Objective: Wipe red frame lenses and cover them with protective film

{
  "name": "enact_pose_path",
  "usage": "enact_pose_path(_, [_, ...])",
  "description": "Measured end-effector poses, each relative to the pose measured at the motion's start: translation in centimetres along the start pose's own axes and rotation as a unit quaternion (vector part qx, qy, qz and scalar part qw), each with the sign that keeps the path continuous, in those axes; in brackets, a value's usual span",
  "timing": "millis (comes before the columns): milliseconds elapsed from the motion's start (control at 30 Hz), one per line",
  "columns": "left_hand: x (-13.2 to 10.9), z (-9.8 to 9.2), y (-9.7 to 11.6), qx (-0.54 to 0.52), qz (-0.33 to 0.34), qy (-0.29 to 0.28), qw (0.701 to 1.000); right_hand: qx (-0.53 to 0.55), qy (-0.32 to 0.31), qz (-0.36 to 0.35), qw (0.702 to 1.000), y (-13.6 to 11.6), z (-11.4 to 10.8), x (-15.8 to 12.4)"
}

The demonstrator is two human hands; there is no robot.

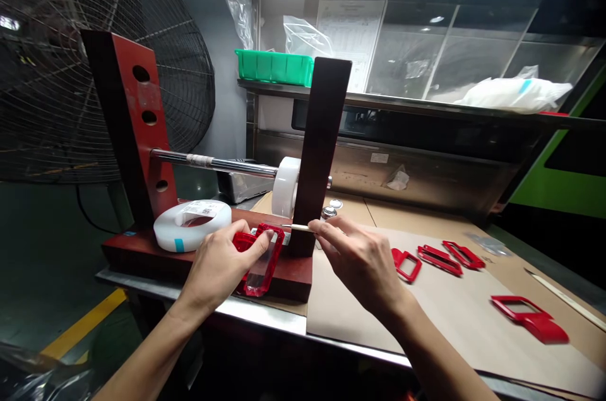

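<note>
1. Left hand (220, 268) closed, gripping a red plastic frame (273, 248) with a clear panel (259, 275), above the desk's steel edge (265, 314).
2. Right hand (360, 259) pinches a thin pointed stick (296, 227), its tip just beside the frame.
3. Bare brown paper (341, 300) spreads right of the hands, with more red frames (440, 260) lying farther along.

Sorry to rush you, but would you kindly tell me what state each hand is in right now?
Left hand: closed, holding a red plastic frame.
Right hand: closed in a pinch, holding a thin pointed tool.
</note>
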State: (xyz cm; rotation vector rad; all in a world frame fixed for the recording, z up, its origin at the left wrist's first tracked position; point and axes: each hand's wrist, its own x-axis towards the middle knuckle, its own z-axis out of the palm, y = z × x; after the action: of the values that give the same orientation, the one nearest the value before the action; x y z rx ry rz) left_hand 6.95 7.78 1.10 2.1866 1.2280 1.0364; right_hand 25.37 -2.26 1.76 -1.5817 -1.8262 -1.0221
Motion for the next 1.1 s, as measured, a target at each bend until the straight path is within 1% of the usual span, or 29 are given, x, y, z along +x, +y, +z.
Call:
enact_pose_path(100, [0.0, 0.0, 0.0, -0.001, 0.000, -0.007, 1.000, -0.013, -0.012, -0.001, 1.000, 0.0, 0.2, 0.0])
enact_pose_path(300, [0.0, 0.1, -0.3, 0.008, -0.001, -0.011, 1.000, -0.034, -0.006, -0.016, 0.999, -0.2, 0.4, -0.2])
enact_pose_path(567, [0.1, 0.1, -0.2, 0.022, -0.012, -0.008, 1.000, -0.058, -0.037, -0.023, 0.997, -1.2, 0.2, 0.2])
enact_pose_path(667, [0.1, 0.1, -0.5, 0.010, -0.012, -0.008, 1.000, -0.064, -0.034, -0.018, 0.997, -0.7, 0.5, -0.6])
enact_pose_path(733, [0.0, 0.0, -0.8, 0.002, -0.013, -0.009, 1.000, -0.071, -0.034, -0.003, 0.997, 0.0, 0.8, -1.7])
enact_pose_path(800, [-0.1, 0.0, -1.0, -0.005, -0.015, -0.009, 1.000, -0.051, -0.042, 0.024, 0.998, 1.0, 1.0, -3.2])
enact_pose_path(867, [-0.3, 0.0, -1.2, -0.011, -0.019, -0.008, 1.000, 0.002, -0.064, 0.060, 0.996, 2.1, 1.0, -4.8])
enact_pose_path(933, [-0.4, 0.1, -1.2, -0.020, -0.022, -0.013, 0.999, 0.056, -0.105, 0.103, 0.988, 3.5, 0.9, -6.3])
enact_pose_path(1033, [-0.6, 0.3, -1.1, -0.047, -0.028, -0.034, 0.998, 0.101, -0.199, 0.165, 0.961, 5.5, 0.7, -8.2])
enact_pose_path(1100, [-0.8, 0.5, -0.9, -0.067, -0.032, -0.048, 0.996, 0.114, -0.260, 0.186, 0.941, 6.7, 0.7, -9.3])
